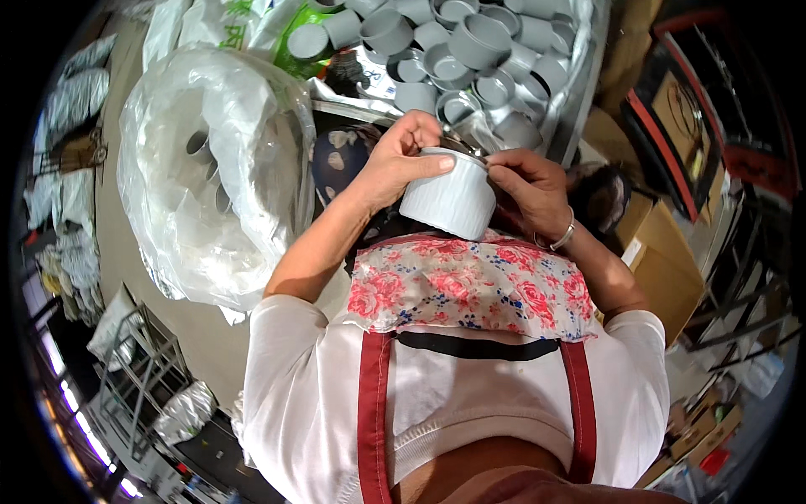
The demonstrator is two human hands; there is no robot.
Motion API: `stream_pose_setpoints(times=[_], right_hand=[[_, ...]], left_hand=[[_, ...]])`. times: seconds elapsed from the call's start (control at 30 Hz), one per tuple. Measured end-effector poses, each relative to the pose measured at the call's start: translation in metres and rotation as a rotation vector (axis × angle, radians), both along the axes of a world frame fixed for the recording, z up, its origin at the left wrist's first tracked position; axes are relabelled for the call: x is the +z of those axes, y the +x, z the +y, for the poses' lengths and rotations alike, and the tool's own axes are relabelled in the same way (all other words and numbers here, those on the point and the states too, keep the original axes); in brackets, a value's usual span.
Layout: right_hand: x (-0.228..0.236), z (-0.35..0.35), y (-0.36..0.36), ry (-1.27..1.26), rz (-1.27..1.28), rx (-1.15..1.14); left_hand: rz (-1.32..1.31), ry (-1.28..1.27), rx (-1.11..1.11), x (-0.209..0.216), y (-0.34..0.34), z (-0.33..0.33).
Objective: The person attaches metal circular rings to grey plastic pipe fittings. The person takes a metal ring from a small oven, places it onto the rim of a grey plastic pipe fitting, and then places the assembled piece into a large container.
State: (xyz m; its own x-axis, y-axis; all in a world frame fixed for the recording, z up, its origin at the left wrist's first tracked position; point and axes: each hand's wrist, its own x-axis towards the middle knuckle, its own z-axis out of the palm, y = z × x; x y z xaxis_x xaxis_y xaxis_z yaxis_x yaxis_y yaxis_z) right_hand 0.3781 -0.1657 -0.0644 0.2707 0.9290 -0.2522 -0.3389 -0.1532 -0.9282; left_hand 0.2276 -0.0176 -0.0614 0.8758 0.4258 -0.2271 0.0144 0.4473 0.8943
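Note:
A pale grey, cup-shaped plastic piece (449, 195) is held tilted in front of my body, over the floral apron (470, 281). My left hand (409, 155) grips its far left rim, with the thumb on the outer wall and the fingers curled over the edge. At the rim's right side my right hand (533, 186) is closed in a pinch, thumb against forefinger. Something thin, dark and shiny (463, 146) shows along the rim between the hands; its kind cannot be made out, and the right fingertips partly hide what they pinch.
Beyond my hands, many grey round plastic pieces (481, 42) are heaped in a lined container. A clear plastic bag (214, 185) with a few grey pieces stands on the left. To the right are a cardboard box (663, 260) and a red-edged dark case (672, 126).

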Motion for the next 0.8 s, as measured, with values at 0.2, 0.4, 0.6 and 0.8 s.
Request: stream_pose_setpoints(times=[0.2,0.4,0.6,0.8], right_hand=[[-0.003,-0.023,-0.004,-0.011,0.077,0.0],[0.002,-0.034,-0.008,-0.042,-0.043,0.068],[0.001,-0.039,-0.02,0.03,0.062,0.009],[0.011,-0.045,-0.026,0.26,-0.007,0.05]], left_hand=[[0.007,-0.041,-0.101,-0.01,-0.012,-0.016],[0.065,0.057,-0.008,-0.003,-0.028,-0.019],[0.105,-0.189,0.094,-0.002,-0.035,-0.027],[0.253,-0.589,-0.163,0.028,-0.047,-0.033]])
